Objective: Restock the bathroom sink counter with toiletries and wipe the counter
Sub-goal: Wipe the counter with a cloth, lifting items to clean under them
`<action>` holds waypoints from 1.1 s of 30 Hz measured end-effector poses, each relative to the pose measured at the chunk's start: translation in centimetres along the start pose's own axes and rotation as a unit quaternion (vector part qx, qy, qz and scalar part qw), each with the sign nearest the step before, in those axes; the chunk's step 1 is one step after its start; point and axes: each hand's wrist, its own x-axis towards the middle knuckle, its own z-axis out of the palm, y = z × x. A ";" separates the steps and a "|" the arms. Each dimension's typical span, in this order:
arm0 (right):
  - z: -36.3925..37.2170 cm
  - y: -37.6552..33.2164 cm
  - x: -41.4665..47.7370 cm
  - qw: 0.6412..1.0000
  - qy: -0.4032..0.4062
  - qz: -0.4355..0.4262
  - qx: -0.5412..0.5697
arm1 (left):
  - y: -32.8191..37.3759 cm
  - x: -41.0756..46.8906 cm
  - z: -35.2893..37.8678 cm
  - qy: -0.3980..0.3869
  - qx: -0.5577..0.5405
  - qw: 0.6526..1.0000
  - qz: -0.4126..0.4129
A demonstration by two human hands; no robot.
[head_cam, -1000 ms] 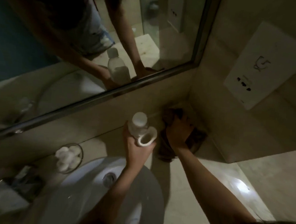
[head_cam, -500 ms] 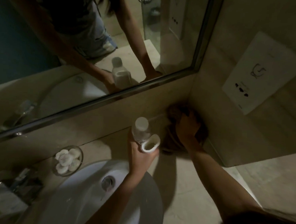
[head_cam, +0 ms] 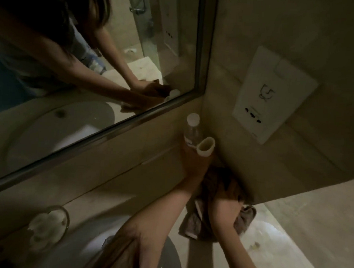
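Head view: the left grip (head_cam: 194, 162) curls round a clear plastic bottle with a white cap (head_cam: 191, 130) and a white open-topped tube (head_cam: 205, 146), close to the wall corner. The right grip (head_cam: 220, 189) rests on a crumpled brown cloth (head_cam: 194, 223) on the pale stone desk (head_cam: 269, 241). Its fingers are lost in shadow, so whether they are curled cannot be told.

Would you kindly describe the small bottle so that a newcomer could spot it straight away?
Follow the mirror's metal frame to the corner where it meets the side wall. There the left hand grips two things: the bottle is the clear one with a round white cap, unlike the open-mouthed cream cup beside it.
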 end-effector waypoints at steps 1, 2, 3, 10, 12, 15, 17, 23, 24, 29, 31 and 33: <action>0.1 0.3 0.1 1.000 0.005 -0.009 -0.009 | -0.8 0.5 0.6 -0.013 0.000 1.000 -0.007; 0.4 0.6 0.0 0.999 0.006 -0.028 -0.025 | -0.8 0.8 0.8 -0.026 0.006 1.000 -0.009; 0.7 1.0 -0.1 0.997 0.021 -0.053 -0.055 | -0.9 1.1 1.0 -0.040 0.011 0.999 -0.006; 1.2 1.3 0.1 0.987 0.069 -0.101 -0.105 | 0.4 0.0 0.9 -0.031 0.085 0.995 -0.028; 1.4 1.5 0.2 0.986 0.063 -0.108 -0.107 | 1.7 -0.5 0.9 -0.020 0.132 0.990 -0.042; 0.9 1.4 0.3 0.988 0.014 -0.092 -0.121 | 3.4 -0.9 0.0 -0.055 0.196 0.979 -0.030; -0.1 1.1 0.2 0.987 -0.033 -0.073 -0.136 | 3.9 -1.9 -1.4 -0.109 0.219 0.968 -0.050; -5.4 5.7 -3.6 0.983 -0.120 0.016 -0.139 | 0.3 -9.2 -7.2 -0.098 0.274 0.949 -0.125; -6.5 7.1 -4.6 0.983 -0.117 0.023 -0.138 | 0.8 -11.5 -8.4 -0.117 0.260 0.946 -0.154; -12.7 11.9 -8.2 0.985 -0.100 0.106 -0.089 | 0.3 -22.3 -11.1 -0.163 0.279 0.943 -0.082; -14.1 12.5 -9.1 0.986 -0.100 0.105 -0.085 | 0.3 -25.8 -11.8 -0.197 0.296 0.934 -0.039; -14.7 12.9 -10.3 0.985 -0.097 0.113 -0.084 | -0.1 -28.2 -12.9 -0.219 0.297 0.930 -0.005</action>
